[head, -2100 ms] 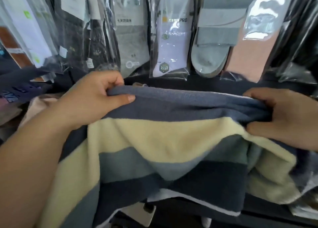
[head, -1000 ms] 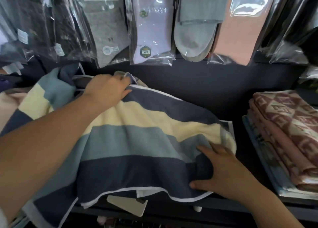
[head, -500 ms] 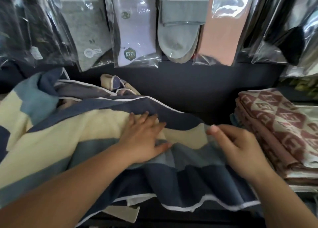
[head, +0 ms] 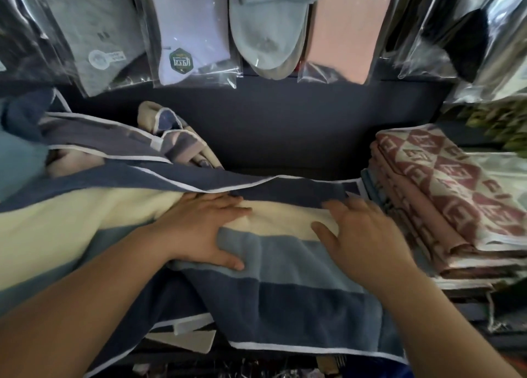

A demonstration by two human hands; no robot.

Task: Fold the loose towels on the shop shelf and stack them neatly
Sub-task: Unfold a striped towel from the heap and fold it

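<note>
A striped towel (head: 285, 263) in navy, cream and grey-blue bands with white edging lies spread across the dark shelf (head: 285, 138). My left hand (head: 205, 229) rests flat on its middle, fingers apart, thumb on the grey-blue band. My right hand (head: 359, 235) lies palm down beside it on the towel's right part, fingers spread toward the navy top band. Neither hand grips the cloth. More loose towels (head: 176, 138) are bunched behind at the left.
A folded stack of red-and-cream patterned towels (head: 445, 195) sits at the right of the shelf, close to my right hand. Packaged socks (head: 188, 29) hang in plastic bags along the back wall above. A white tag (head: 188, 340) hangs below the shelf's front edge.
The towel came down from being held up and now lies on the shelf. Both hands moved to the right and flattened onto it, the right hand sliding out toward the patterned stack.
</note>
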